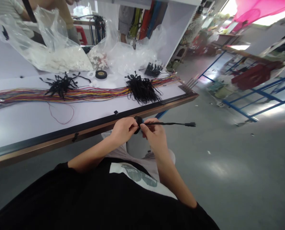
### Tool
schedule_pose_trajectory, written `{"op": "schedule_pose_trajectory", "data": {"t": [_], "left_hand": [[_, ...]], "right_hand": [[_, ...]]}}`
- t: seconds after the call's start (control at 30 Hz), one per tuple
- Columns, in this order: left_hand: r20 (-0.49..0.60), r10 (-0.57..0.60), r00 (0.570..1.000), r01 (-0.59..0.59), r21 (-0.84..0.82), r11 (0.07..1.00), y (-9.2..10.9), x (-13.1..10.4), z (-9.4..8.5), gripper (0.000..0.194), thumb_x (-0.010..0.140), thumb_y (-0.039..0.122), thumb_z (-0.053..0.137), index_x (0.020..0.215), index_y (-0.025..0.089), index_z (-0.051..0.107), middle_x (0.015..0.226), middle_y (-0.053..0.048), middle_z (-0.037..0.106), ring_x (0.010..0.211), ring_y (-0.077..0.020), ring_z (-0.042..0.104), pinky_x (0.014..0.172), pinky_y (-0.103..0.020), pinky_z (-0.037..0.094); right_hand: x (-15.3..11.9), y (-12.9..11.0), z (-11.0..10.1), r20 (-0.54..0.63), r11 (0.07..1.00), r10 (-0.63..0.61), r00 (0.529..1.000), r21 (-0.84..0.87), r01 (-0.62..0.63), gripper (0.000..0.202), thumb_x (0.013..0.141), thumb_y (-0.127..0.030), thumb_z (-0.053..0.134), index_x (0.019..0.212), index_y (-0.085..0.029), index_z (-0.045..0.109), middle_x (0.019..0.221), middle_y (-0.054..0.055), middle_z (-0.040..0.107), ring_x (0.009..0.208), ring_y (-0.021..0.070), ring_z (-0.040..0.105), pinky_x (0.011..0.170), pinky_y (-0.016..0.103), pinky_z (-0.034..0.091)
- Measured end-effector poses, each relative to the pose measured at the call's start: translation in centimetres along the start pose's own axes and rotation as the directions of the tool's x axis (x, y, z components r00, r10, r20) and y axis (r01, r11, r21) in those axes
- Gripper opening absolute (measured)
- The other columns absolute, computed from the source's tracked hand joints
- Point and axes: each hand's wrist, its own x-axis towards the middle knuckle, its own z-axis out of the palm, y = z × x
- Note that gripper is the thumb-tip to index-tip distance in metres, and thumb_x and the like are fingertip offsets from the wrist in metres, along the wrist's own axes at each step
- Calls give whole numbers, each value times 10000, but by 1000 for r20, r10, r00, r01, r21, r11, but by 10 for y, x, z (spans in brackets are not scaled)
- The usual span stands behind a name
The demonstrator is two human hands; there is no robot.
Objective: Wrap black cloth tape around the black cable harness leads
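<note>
My left hand point(123, 129) is closed on a roll of black tape point(138, 121), just off the table's front edge. Close beside it, my right hand point(154, 132) pinches a black-wrapped cable point(172, 123). The cable sticks out to the right and ends in a black connector point(190, 124). Where tape and cable meet, my fingers partly hide them. Beyond my hands, a pile of short black cables point(143, 89) lies across long coloured wires point(96, 94) on the table.
A smaller pile of black cables point(62, 84) lies to the left. Another tape roll point(101, 74) sits behind the wires, near clear plastic bags point(61, 60) of white parts. The table's dark front edge point(94, 124) runs before me. A blue-framed rack point(264, 94) stands right; people are beyond.
</note>
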Motion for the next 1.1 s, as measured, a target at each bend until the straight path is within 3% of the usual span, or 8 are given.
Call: {"op": "schedule_pose_trajectory", "data": {"t": [0.13, 0.23, 0.37, 0.53, 0.73, 0.83, 0.93, 1.1], "left_hand": [[-13, -189, 982, 176, -306, 936, 1, -5, 2, 113, 705, 195, 602, 616, 165, 540, 643, 11, 571, 645, -121, 523, 664, -267, 425], [184, -328, 926, 367, -640, 675, -3, -4, 1, 162, 665, 228, 661, 753, 148, 550, 717, 2, 596, 659, -114, 558, 685, -290, 456], [436, -176, 882, 470, -796, 381, -10, 3, 0, 380, 582, 272, 757, 885, 141, 569, 824, -35, 626, 698, -119, 587, 685, -296, 475], [425, -165, 890, 456, -843, 285, -12, 8, 7, 369, 505, 346, 790, 690, 136, 550, 596, 13, 542, 526, -78, 493, 489, -213, 365], [154, -288, 945, 290, -804, 519, -4, -3, 11, 374, 541, 372, 750, 726, 172, 494, 671, 19, 505, 629, -102, 481, 605, -261, 412], [96, -31, 995, 85, -643, 761, -1, -7, -1, 637, 362, 360, 845, 885, 188, 524, 891, -31, 554, 859, -183, 526, 772, -316, 443], [233, 222, 947, -54, -564, 824, -2, -5, -12, 527, 486, 492, 775, 862, 189, 564, 920, -51, 562, 889, -199, 535, 814, -331, 448], [214, -17, 977, 80, -291, 953, -4, 0, -11, 159, 747, 334, 575, 764, 177, 579, 750, -8, 588, 696, -131, 543, 678, -263, 453]], "right_hand": [[0, -7, -1, -41, 996, 37, 998, -82, -40, 143, 755, -352, 569, 728, -217, 529, 662, -9, 639, 609, 155, 599, 638, 309, 464], [1, -8, -3, -80, 982, -67, 995, -182, 52, 145, 762, -350, 558, 710, -218, 525, 769, 24, 681, 683, 172, 619, 672, 318, 469], [-1, -12, -5, -20, 968, -141, 990, -211, 133, 154, 761, -361, 566, 692, -229, 528, 797, 32, 700, 688, 182, 634, 658, 318, 474], [-7, -15, -3, -16, 992, -27, 999, -121, 25, 166, 736, -365, 590, 660, -227, 536, 727, 20, 699, 664, 189, 644, 660, 334, 481], [-2, -1, 0, -104, 985, 163, 981, 79, -156, 198, 690, -376, 621, 617, -212, 536, 541, -4, 639, 551, 185, 629, 598, 332, 487], [2, 3, -3, -71, 978, 169, 983, 133, -158, 214, 672, -387, 632, 608, -201, 545, 508, -17, 613, 503, 161, 594, 561, 306, 472], [3, -1, -8, -15, 995, 88, 996, 53, -87, 195, 648, -359, 659, 584, -198, 569, 574, -15, 634, 561, 150, 589, 586, 293, 455], [2, -8, -12, 64, 1000, -10, 998, -16, 11, 152, 664, -317, 653, 590, -207, 580, 668, -20, 671, 678, 162, 612, 708, 323, 454]]}}
